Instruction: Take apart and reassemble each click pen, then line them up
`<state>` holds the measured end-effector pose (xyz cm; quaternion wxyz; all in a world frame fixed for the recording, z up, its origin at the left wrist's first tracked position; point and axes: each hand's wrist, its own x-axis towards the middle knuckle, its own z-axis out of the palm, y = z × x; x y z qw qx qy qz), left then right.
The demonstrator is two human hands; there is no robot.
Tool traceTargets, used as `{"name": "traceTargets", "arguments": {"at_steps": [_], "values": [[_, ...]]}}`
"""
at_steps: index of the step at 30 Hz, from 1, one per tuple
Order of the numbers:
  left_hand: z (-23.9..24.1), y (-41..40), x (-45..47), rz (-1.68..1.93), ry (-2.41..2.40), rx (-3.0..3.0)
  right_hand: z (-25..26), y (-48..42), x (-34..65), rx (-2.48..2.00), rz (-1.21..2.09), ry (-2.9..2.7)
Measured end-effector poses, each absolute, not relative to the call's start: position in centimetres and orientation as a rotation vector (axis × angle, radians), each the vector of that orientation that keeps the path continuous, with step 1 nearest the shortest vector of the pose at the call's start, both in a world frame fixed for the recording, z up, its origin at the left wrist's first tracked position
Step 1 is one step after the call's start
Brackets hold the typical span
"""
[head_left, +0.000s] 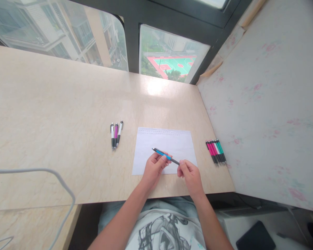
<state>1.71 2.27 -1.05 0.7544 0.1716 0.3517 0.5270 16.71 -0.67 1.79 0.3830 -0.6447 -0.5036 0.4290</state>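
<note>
The pen [159, 152] looks like smooth plastic with a duller dark grip. The sheet [169, 141] is flat matt paper; the table [67, 118] is smooth, glossy and marble-patterned. The wallpaper [268, 104] looks matt, the shirt [164, 231] soft cloth.

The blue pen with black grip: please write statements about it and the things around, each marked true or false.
1. The left hand and right hand both hold the blue pen. True.
2. Three pens, one purple and two white, lie left of the white rectangular paper sheet. True.
3. The sheet is blank. False: small marks run along its far edge.
4. A row of pens lies beside the pale floral wall. True.
5. Every pen in that row is pink. False: green ones lie there too.
</note>
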Motion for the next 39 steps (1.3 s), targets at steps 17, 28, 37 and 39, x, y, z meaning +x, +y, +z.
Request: {"name": "traceTargets", "arguments": {"at_steps": [17,28,37,39], "values": [[-1.2,2.2,1.9,1.164,0.77,0.411,1.7,-0.7,17.0,-1.706,1.038,-1.402],[-1.6,1.8,1.5,1.034,0.818,0.782,2.0,-0.7,16.0,-1.482,1.104,-1.326],[-0.6,1.1,1.7,1.036,0.864,1.112,3.1,0.2,15.6,-1.379,1.203,-1.116],[-0.1,1.2,1.1,1.018,0.917,1.23,3.0,0.3,16.0,-1.364,1.176,-1.007]]}}
